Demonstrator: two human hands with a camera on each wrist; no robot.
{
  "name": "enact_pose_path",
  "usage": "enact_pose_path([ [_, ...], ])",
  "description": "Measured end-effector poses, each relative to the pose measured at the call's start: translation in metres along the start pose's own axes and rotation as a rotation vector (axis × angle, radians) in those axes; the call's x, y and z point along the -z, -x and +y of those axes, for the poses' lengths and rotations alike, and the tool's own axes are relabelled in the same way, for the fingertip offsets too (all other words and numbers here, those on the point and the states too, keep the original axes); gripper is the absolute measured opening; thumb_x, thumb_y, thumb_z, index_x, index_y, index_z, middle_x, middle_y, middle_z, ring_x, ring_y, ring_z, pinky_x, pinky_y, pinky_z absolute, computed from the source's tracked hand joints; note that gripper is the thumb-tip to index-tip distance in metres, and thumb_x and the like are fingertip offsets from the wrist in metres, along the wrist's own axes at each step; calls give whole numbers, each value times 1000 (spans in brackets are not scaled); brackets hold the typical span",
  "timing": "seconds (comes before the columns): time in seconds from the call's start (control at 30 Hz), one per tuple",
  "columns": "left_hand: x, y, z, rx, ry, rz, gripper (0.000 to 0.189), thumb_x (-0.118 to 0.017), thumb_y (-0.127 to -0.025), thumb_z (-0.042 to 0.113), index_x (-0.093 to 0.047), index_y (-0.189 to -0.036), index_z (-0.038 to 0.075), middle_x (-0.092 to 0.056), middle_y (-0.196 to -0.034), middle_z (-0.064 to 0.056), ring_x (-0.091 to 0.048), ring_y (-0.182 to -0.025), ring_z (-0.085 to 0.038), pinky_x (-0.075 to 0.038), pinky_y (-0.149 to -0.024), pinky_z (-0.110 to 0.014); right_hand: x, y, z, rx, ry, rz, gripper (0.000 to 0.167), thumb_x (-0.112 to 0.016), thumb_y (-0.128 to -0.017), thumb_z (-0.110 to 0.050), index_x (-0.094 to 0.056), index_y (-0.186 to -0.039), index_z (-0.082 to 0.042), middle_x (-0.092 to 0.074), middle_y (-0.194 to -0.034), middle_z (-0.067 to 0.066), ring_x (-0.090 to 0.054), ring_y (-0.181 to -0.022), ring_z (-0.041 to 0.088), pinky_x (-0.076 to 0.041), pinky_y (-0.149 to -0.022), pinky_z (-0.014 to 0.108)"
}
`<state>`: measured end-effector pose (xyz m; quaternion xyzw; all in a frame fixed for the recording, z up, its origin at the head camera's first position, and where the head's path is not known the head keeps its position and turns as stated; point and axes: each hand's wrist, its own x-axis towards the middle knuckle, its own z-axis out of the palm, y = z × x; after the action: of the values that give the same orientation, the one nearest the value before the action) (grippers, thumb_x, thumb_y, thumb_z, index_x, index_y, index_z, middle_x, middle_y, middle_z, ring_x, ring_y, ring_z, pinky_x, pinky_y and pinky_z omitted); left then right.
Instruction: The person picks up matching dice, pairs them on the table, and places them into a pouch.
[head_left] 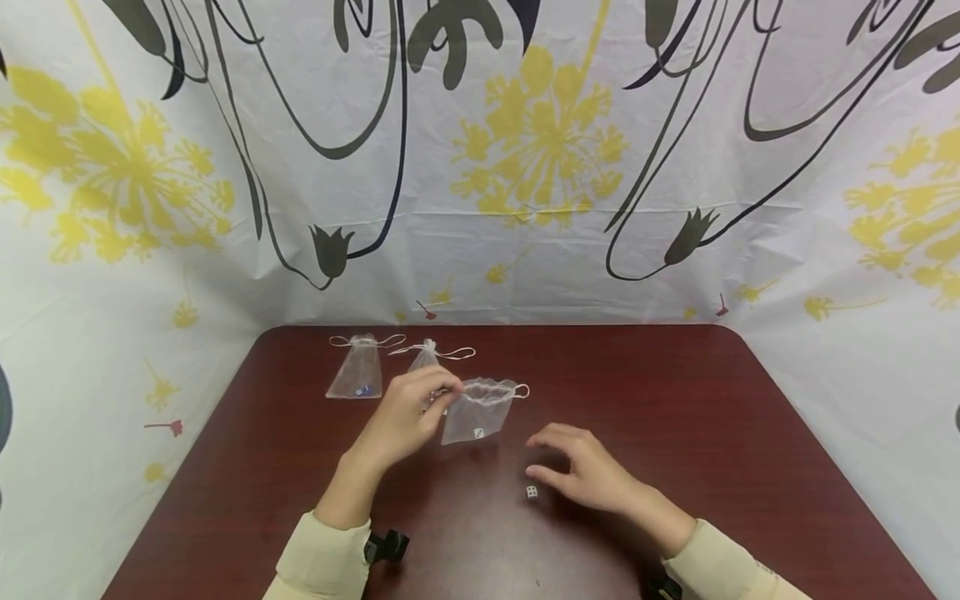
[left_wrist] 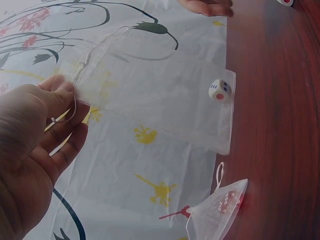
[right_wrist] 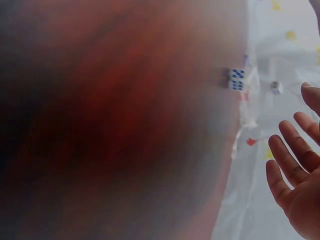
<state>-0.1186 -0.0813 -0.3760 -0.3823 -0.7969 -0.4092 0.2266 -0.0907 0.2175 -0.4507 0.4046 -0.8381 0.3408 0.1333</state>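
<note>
My left hand (head_left: 408, 408) pinches the top edge of a sheer white drawstring pouch (head_left: 491, 404) between thumb and fingertips. One white die (head_left: 479, 433) lies at the bottom of that pouch; in the left wrist view the die (left_wrist: 220, 90) shows red and blue pips. My right hand (head_left: 588, 467) hovers over the table with fingers spread and nothing in them. Just below its thumb a loose white die (head_left: 532, 492) rests on the tabletop. The right wrist view shows this die (right_wrist: 237, 79) with blue pips, left of the relaxed fingers (right_wrist: 295, 150).
Two more sheer pouches stand toward the back left of the dark red table (head_left: 637, 375). The left pouch (head_left: 357, 371) has blue dice at its bottom. The other pouch (head_left: 426, 357), partly behind my left hand, holds red dice (left_wrist: 230, 201). A patterned cloth (head_left: 525, 275) hangs behind.
</note>
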Motion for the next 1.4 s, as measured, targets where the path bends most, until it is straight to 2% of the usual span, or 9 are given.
enact_pose_path([
  [0.33, 0, 1, 0, -7, -8, -4, 15, -73, -88, -8, -73, -94, 6, -69, -91, 0, -60, -77, -11, -54, -68, -25, -9, 10, -5, -64, 81, -209, 28, -81, -87, -28, -73, -108, -12, -68, -102, -6, -63, -96, 8, -56, -82, 35],
  [0.47, -1, 3, 0, -2, -8, -6, 15, -73, -87, -8, -73, -94, 5, -69, -91, 0, -61, -78, -11, -54, -69, -25, -13, 12, -5, -31, 136, -260, 30, -83, -85, -35, -74, -106, -15, -66, -100, -8, -62, -93, 6, -55, -81, 33],
  [0.6, -1, 4, 0, -1, -5, -7, 16, -73, -87, -9, -73, -94, 5, -69, -91, 0, -61, -78, -11, -54, -70, -25, -15, 14, -5, 5, 156, -275, 29, -85, -82, -33, -74, -102, -16, -64, -96, -9, -58, -87, 4, -53, -76, 29],
  [0.87, -2, 5, 1, -5, -2, 2, 16, -74, -87, -8, -73, -94, 6, -69, -90, 1, -61, -77, -11, -53, -68, -24, -16, 17, -4, 17, 156, -272, 16, -84, -85, -24, -75, -96, -17, -65, -100, -10, -59, -90, 3, -53, -78, 29],
  [1.0, -2, 5, 2, -3, 5, 4, 15, -75, -87, -8, -73, -94, 6, -69, -90, 1, -61, -78, -10, -54, -68, -26, -8, 12, -3, 13, 134, -248, 11, -81, -87, -21, -73, -95, -18, -65, -98, -11, -62, -91, 4, -55, -80, 31],
  [1.23, -3, 5, 1, -5, 13, 0, 16, -74, -86, -8, -72, -93, 6, -69, -91, 1, -64, -82, -11, -56, -69, -32, 30, -18, -2, 0, 61, -113, 10, -79, -88, -11, -73, -95, -15, -67, -96, -9, -65, -90, 6, -57, -79, 31],
  [1.4, -4, 5, 0, -2, 5, -10, 17, -74, -86, -9, -72, -94, 6, -69, -91, 1, -64, -83, -11, -56, -71, -29, 59, -40, -4, 20, 15, -41, 17, -79, -87, -7, -71, -98, -17, -68, -96, -8, -65, -90, 7, -56, -76, 36],
])
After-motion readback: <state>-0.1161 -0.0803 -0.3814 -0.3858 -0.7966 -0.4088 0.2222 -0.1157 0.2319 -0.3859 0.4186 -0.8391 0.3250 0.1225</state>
